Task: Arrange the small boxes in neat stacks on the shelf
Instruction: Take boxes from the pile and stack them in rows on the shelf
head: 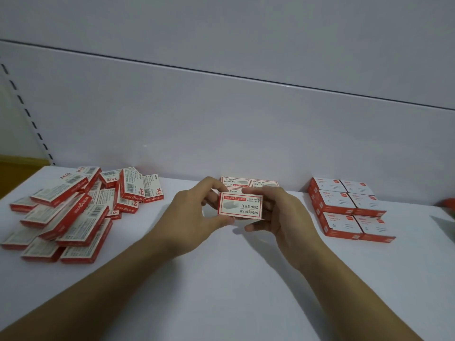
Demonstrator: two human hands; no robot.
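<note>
Both hands grasp one small red-and-white cardboard box [240, 206] above the white shelf surface [221, 279]: left hand [197, 212] at its left end, right hand [280, 212] at its right. Printed face up, text inverted. Behind it, matching flat boxes [248, 182] laid side by side. Left: jumbled heap of boxes [73, 212]. Right: stacked white-topped boxes [349, 207].

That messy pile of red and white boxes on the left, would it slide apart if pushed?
Probably. The pile of boxes lies loose, many tilted and leaning, so a push would likely topple some. Each looks like stiff, flat-sided cardboard, apt to slide on the smooth shelf, not roll.
</note>
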